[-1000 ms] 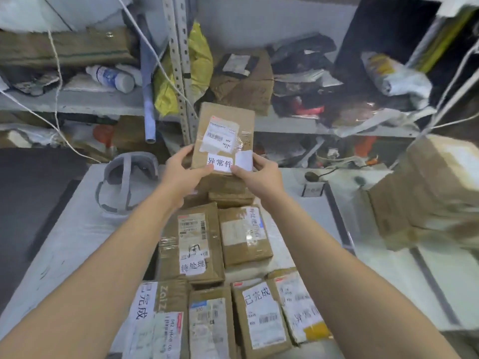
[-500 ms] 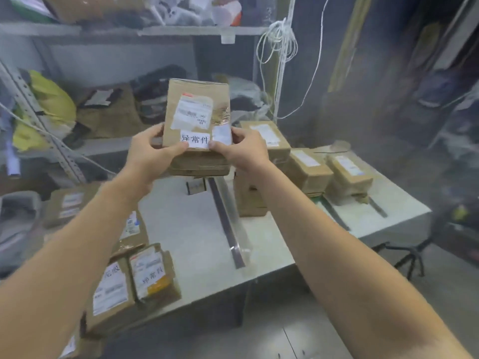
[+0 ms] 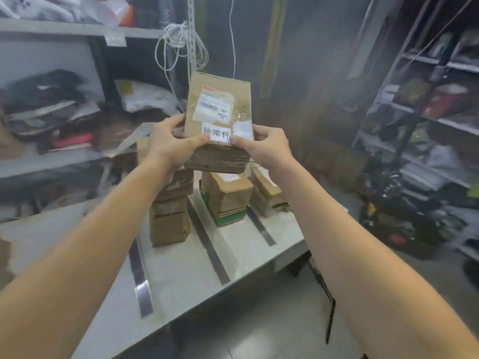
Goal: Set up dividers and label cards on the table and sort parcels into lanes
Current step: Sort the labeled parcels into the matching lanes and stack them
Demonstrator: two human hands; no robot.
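Note:
I hold a brown cardboard parcel (image 3: pixel 220 99) up in the air above the table, with a shipping label and a white sticker reading 异常件 on its face. My left hand (image 3: pixel 171 143) grips its lower left edge, thumb on the sticker. My right hand (image 3: pixel 264 146) grips the lower right edge. Below it, on the white table (image 3: pixel 181 270), dark divider strips (image 3: pixel 207 244) mark lanes. A stack of parcels (image 3: pixel 169 216) stands in the left lane, a second stack (image 3: pixel 228 200) in the middle lane, a third (image 3: pixel 267 190) to the right.
Grey shelves (image 3: pixel 77 29) with bags and clutter run behind the table on the left. A metal rack (image 3: pixel 427 130) full of goods stands at the right. White cords (image 3: pixel 181 45) hang from an upright post. The table's right edge drops to a tiled floor.
The view has swung right, away from the pile of unsorted parcels to the lanes with stacks. Both hands carried the parcel along and now hold it over the stacks.

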